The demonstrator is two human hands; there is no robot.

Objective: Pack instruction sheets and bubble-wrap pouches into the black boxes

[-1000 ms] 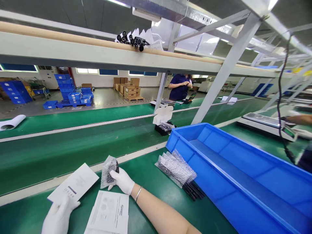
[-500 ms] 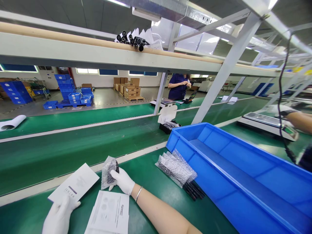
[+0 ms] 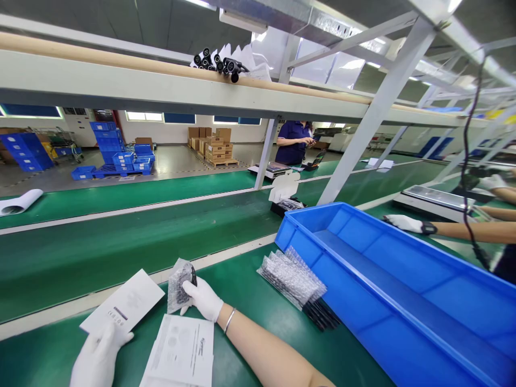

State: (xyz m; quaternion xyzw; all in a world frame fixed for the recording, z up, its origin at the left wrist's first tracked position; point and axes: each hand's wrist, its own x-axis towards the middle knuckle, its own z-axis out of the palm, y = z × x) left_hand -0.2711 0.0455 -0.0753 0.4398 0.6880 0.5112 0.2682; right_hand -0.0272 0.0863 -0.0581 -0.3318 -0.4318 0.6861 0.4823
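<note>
A green-topped counter [image 3: 242, 282] runs across the bottom of the frame, carrying a blue plastic tote [image 3: 342, 226] at lower right and a bundle of bubble-wrap pouches [image 3: 292, 282] just beside it. A printed sheet [image 3: 181, 349] lies flat at bottom center, with a white card [image 3: 123, 301] at lower left. On a farther counter [image 3: 121, 199], a black box [image 3: 287, 207] sits right of center, and a digital scale [image 3: 433, 199] stands at right. Black cameras [image 3: 217, 64] line the overhead shelf [image 3: 121, 75] at top center.

The bubble-wrap pouch [image 3: 178, 288] is glossy, crinkled clear plastic, and the right glove [image 3: 203, 299] is matt white cloth. The tote [image 3: 403, 285] is smooth blue plastic, the leaflet [image 3: 181, 352] matt white paper.
</note>
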